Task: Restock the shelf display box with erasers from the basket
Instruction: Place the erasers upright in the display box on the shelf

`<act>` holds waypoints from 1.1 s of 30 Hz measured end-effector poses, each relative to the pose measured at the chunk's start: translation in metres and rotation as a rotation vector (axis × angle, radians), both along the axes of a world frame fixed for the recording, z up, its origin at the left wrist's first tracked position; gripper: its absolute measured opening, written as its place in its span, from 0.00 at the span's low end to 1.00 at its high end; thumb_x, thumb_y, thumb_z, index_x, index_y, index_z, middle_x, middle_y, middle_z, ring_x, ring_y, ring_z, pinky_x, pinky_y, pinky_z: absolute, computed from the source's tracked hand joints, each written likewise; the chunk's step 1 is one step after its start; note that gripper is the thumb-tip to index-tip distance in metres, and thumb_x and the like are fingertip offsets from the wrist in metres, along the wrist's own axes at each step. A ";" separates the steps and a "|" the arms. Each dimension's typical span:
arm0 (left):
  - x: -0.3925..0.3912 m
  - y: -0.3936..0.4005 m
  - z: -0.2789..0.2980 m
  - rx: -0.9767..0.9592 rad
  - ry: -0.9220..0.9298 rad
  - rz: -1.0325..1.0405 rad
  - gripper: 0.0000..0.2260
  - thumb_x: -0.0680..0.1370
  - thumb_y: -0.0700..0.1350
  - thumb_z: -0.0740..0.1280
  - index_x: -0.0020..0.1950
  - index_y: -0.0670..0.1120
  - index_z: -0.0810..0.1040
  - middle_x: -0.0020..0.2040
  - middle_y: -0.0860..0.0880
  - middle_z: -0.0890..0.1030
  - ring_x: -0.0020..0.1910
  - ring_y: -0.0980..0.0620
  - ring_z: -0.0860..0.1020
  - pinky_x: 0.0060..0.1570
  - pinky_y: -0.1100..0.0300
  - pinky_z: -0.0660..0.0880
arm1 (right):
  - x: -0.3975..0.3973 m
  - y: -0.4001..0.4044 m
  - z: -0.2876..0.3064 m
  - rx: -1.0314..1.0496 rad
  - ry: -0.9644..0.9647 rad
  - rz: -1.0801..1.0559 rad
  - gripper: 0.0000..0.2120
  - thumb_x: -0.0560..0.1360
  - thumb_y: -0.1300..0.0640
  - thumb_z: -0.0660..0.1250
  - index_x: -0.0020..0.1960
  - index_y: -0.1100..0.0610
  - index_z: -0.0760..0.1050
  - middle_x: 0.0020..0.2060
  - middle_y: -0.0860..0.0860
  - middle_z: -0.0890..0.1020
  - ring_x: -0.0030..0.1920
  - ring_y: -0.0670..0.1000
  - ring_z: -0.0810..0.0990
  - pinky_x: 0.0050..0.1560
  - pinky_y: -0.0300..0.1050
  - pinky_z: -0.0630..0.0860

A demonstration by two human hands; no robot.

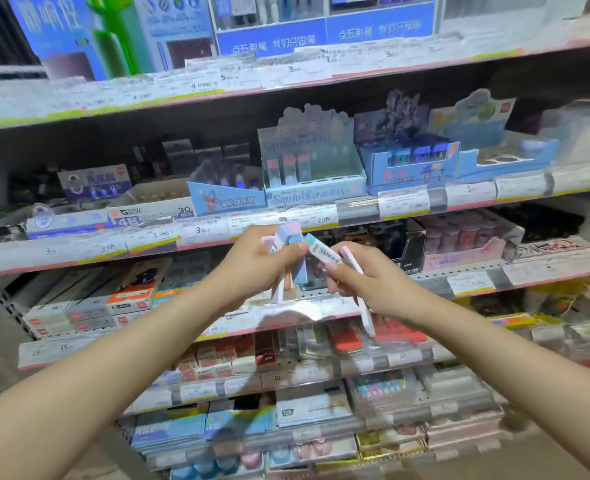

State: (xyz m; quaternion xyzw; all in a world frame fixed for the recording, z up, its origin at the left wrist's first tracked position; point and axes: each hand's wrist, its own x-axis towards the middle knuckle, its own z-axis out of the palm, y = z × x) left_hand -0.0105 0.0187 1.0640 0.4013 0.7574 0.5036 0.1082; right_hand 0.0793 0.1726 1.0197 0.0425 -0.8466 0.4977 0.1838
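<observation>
Shelves (321, 77): stacked across the whole frame, packed with stationery boxes and edged with price tags
Display box (316, 194): pale blue, seen just above centre on the second shelf; three erasers (288, 168) are stood upright at its left side, the remainder of the tray is bare
Left hand (255, 263): raised at centre, below the box; several long pastel erasers (286, 242) are gripped in a fanned bunch
Right hand (366, 277): just beside the left; a pink-and-white eraser (357, 268) is clasped in curled fingers, and a blue barcoded eraser (323, 250) is pinched at the fingertips, its tip touching the left thumb
Basket: not seen
</observation>
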 end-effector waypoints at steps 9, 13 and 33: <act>-0.042 0.063 0.034 -0.128 0.073 0.110 0.13 0.76 0.45 0.67 0.39 0.34 0.77 0.29 0.43 0.77 0.22 0.53 0.70 0.26 0.64 0.64 | -0.049 0.072 0.071 -0.010 0.114 0.065 0.11 0.78 0.58 0.59 0.43 0.66 0.70 0.30 0.49 0.69 0.28 0.42 0.67 0.31 0.31 0.66; -0.050 0.090 0.049 -0.133 0.063 0.095 0.08 0.76 0.39 0.64 0.37 0.39 0.77 0.28 0.44 0.75 0.21 0.54 0.69 0.23 0.67 0.62 | -0.076 0.089 0.091 0.041 0.062 0.145 0.11 0.74 0.54 0.66 0.37 0.59 0.70 0.30 0.50 0.68 0.31 0.46 0.68 0.34 0.39 0.65; -0.116 0.076 0.078 -0.348 0.408 0.095 0.17 0.67 0.44 0.62 0.53 0.42 0.77 0.45 0.36 0.81 0.33 0.50 0.78 0.40 0.55 0.77 | -0.151 0.106 0.117 0.220 0.171 -0.034 0.04 0.76 0.54 0.63 0.44 0.50 0.68 0.35 0.46 0.73 0.39 0.50 0.74 0.43 0.44 0.72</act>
